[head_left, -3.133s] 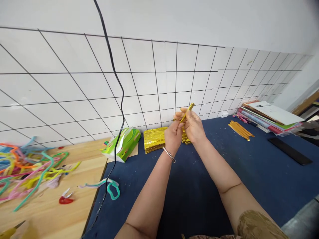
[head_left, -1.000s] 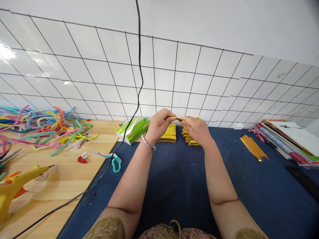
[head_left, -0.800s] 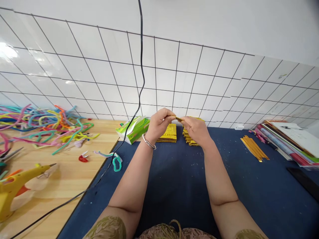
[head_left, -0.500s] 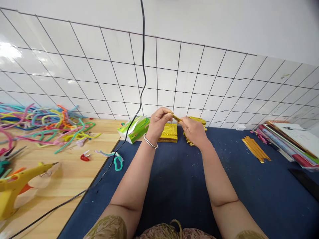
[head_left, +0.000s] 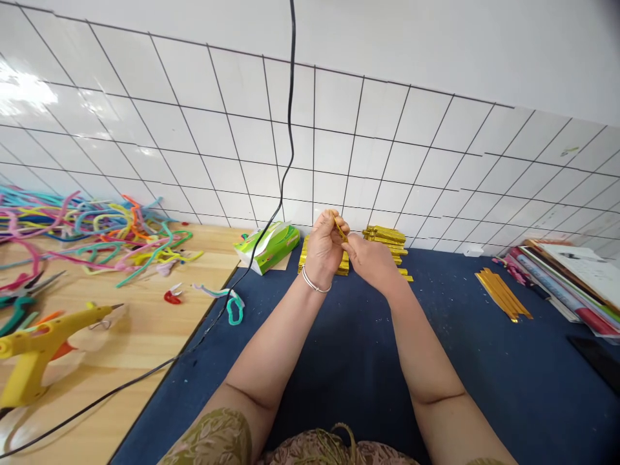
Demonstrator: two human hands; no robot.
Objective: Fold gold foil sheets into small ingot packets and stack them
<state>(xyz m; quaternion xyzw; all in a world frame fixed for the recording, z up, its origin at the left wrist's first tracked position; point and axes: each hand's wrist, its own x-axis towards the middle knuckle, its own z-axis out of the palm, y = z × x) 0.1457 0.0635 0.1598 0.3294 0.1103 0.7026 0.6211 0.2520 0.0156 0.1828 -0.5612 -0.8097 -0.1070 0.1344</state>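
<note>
My left hand (head_left: 325, 248), with a silvery bangle at the wrist, is closed with its fingers turned up and pinches a narrow gold strip (head_left: 340, 227). My right hand (head_left: 371, 258) grips the lower end of the same strip between thumb and fingers. The strip slants between the two hands, and its ends are partly hidden by fingers. Behind my left hand lies a stack of gold strips (head_left: 343, 265), mostly covered. Just beyond my right hand is a second gold pile (head_left: 387, 237), its strips lying unevenly.
A green tissue pack (head_left: 276, 248) stands left of the hands. Pipe cleaners (head_left: 97, 232), a yellow glue gun (head_left: 43, 345) and pliers (head_left: 24, 303) lie on the wooden surface. A black cable (head_left: 290, 129) hangs in front. Rightward are flat gold strips (head_left: 504, 296) and stacked books (head_left: 562, 278).
My left hand has rolled so its palm side shows, and the strip has tipped steeper. Both hands are closer together. The whole view has shifted slightly.
</note>
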